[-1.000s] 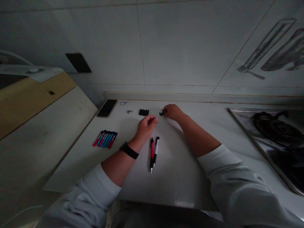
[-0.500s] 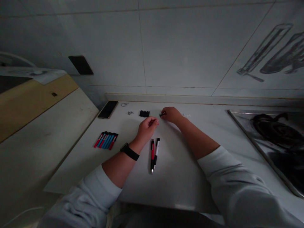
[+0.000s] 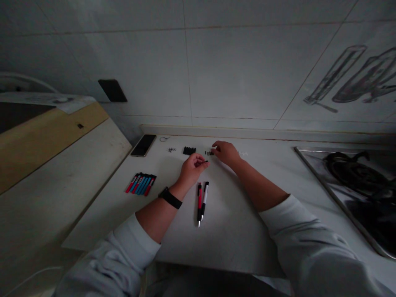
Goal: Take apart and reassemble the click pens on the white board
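My left hand (image 3: 192, 168) is closed in a pinch over the counter, with a small dark part (image 3: 203, 162) at its fingertips, too small to name. To its right, my right hand (image 3: 226, 152) is low over the counter, thumb and forefinger apart. Its fingertips are beside a short row of small dark pieces (image 3: 208, 153), partly hidden by the hand. Behind my left hand lies a group of black pen grips or sleeves (image 3: 189, 150). Nearer me, a red pen (image 3: 199, 202) and a white pen (image 3: 204, 200) with black ends lie side by side.
Red and blue pen barrels (image 3: 140, 184) lie in a row at left. Small metal springs (image 3: 172, 149), a ring (image 3: 163, 139) and a phone (image 3: 143, 145) are near the wall. Small clear pieces (image 3: 243, 153) lie behind my right wrist. A stove (image 3: 355, 194) borders the counter at right.
A small dark part now shows in my left fingertips. My right fingers have parted, uncovering small dark pieces on the counter. The camera view has shifted slightly.
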`<state>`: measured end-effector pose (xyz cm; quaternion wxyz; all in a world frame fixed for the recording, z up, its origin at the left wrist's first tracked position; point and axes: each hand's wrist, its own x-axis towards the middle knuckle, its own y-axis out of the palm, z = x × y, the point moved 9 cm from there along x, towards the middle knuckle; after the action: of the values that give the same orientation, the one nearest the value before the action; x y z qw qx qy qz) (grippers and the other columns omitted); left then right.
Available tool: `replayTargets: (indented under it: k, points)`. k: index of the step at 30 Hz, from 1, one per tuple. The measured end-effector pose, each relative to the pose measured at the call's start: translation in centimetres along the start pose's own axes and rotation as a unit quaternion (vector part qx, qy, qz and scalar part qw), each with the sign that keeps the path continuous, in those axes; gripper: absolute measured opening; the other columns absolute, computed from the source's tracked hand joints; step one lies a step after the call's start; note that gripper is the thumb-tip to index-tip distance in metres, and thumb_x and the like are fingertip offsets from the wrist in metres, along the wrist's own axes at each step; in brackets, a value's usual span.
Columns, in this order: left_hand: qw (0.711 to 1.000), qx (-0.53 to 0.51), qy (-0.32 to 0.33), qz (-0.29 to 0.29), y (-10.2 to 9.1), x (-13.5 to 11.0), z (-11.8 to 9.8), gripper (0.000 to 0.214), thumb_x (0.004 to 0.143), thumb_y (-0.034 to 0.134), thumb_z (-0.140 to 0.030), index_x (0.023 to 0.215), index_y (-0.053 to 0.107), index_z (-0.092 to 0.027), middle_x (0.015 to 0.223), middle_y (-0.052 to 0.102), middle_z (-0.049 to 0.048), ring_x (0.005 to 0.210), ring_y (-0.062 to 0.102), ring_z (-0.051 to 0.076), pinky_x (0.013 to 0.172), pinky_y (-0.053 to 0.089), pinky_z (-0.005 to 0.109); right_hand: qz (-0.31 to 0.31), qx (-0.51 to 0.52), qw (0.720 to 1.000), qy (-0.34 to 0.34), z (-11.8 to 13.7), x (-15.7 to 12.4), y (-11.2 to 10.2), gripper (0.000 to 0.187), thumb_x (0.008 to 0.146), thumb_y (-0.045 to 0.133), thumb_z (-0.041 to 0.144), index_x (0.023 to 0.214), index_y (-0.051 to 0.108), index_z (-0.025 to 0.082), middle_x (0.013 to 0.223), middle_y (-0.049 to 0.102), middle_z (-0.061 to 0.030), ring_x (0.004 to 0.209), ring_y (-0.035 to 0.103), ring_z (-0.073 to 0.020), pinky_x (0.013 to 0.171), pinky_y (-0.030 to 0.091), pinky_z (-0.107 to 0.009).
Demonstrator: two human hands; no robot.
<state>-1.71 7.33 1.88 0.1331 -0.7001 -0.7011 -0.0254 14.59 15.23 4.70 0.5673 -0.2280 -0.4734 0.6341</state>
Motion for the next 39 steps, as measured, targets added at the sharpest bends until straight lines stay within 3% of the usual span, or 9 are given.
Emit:
replayTargets:
  k: [3, 6, 10, 14, 19, 25, 29, 34, 39]
  points:
    - [1.000, 0.027, -0.003, -0.003, -0.1, -0.1, 0.2, 0.034, 0.072, 0.081, -0.033, 0.087, 0.054, -0.019, 0.077, 0.065, -0.0014, 0.070, 0.061, 0.013, 0.067, 0.045, 0.024, 0.020, 0.164, 0.986, 0.018, 0.2, -2.5, 0.0, 0.023, 0.093, 0.057, 0.039, 0.093, 0.069, 0.019, 0.077, 0.070, -0.0044, 0.067, 0.061, -0.0163, 0.067, 0.045, -0.029]
    - [0.995, 0.097, 0.030, 0.024, 0.4, -0.5, -0.7, 0.032, 0.072, 0.081, -0.028, 0.086, 0.053, -0.020, 0.075, 0.063, -0.0032, 0.068, 0.060, 0.012, 0.064, 0.044, 0.023, 0.150, 0.361, 0.920, 0.027, 1.6, -6.1, 2.5, 0.032, 0.092, 0.057, 0.050, 0.089, 0.064, 0.019, 0.069, 0.065, -0.0011, 0.060, 0.058, -0.0142, 0.060, 0.044, -0.027]
    - [0.975, 0.177, 0.090, 0.096, 2.0, -1.6, -2.2, 0.022, 0.076, 0.075, -0.019, 0.087, 0.056, -0.021, 0.077, 0.065, -0.0028, 0.071, 0.062, 0.012, 0.065, 0.045, 0.023, 0.173, 0.466, 0.865, 0.071, 1.9, -9.3, 4.1, 0.035, 0.080, 0.071, 0.052, 0.087, 0.060, 0.020, 0.067, 0.063, 0.0005, 0.059, 0.055, -0.0127, 0.057, 0.041, -0.026]
    - [0.971, 0.183, 0.098, 0.119, 2.5, -2.0, -2.5, 0.026, 0.076, 0.079, -0.022, 0.095, 0.061, -0.022, 0.085, 0.070, -0.0001, 0.078, 0.067, 0.015, 0.070, 0.050, 0.026, 0.131, 0.493, 0.854, 0.102, 0.8, -9.5, 4.2, 0.038, 0.072, 0.078, 0.051, 0.082, 0.060, 0.019, 0.063, 0.063, 0.0010, 0.057, 0.054, -0.0123, 0.056, 0.039, -0.026]
    - [0.979, 0.156, 0.108, 0.080, 1.4, -1.4, -2.7, 0.013, 0.087, 0.070, -0.023, 0.100, 0.069, -0.022, 0.096, 0.075, 0.0031, 0.086, 0.070, 0.016, 0.081, 0.054, 0.029, 0.056, 0.549, 0.823, 0.135, -0.3, -8.8, 3.3, 0.040, 0.069, 0.080, 0.052, 0.082, 0.061, 0.020, 0.070, 0.063, 0.0020, 0.061, 0.055, -0.0114, 0.062, 0.043, -0.027]
    - [0.984, 0.141, 0.086, 0.065, 0.7, -1.0, -2.2, 0.013, 0.087, 0.070, -0.030, 0.095, 0.073, -0.020, 0.094, 0.077, 0.0038, 0.087, 0.071, 0.018, 0.081, 0.054, 0.029, 0.072, 0.588, 0.792, 0.148, 0.3, -8.8, 3.7, 0.045, 0.068, 0.081, 0.058, 0.083, 0.060, 0.021, 0.070, 0.064, 0.0013, 0.063, 0.057, -0.0130, 0.064, 0.047, -0.028]
    - [0.973, 0.195, 0.083, 0.085, 0.7, -1.0, -2.3, 0.019, 0.096, 0.057, -0.032, 0.092, 0.073, -0.021, 0.086, 0.077, 0.0022, 0.080, 0.070, 0.017, 0.077, 0.051, 0.027, 0.078, 0.590, 0.789, 0.153, 0.4, -8.8, 3.9, 0.048, 0.066, 0.082, 0.060, 0.080, 0.059, 0.020, 0.067, 0.064, 0.0015, 0.059, 0.056, -0.0120, 0.061, 0.046, -0.027]
    - [0.938, 0.314, 0.124, 0.076, 0.6, -0.9, -2.9, 0.031, 0.101, 0.047, -0.034, 0.080, 0.066, -0.021, 0.074, 0.069, 0.0034, 0.073, 0.064, 0.018, 0.071, 0.043, 0.027, 0.091, 0.583, 0.792, 0.156, 1.2, -9.1, 4.4, 0.046, 0.068, 0.081, 0.057, 0.079, 0.056, 0.020, 0.067, 0.063, 0.0015, 0.059, 0.056, -0.0120, 0.060, 0.045, -0.028]
    - [0.949, 0.287, 0.104, 0.073, 0.6, -1.1, -2.9, 0.037, 0.103, 0.040, -0.042, 0.080, 0.059, -0.021, 0.071, 0.063, 0.0015, 0.067, 0.058, 0.016, 0.065, 0.038, 0.026, 0.051, 0.590, 0.788, 0.168, 1.0, -9.0, 3.9, 0.046, 0.068, 0.078, 0.058, 0.082, 0.056, 0.021, 0.070, 0.063, 0.0011, 0.062, 0.056, -0.0129, 0.061, 0.046, -0.028]
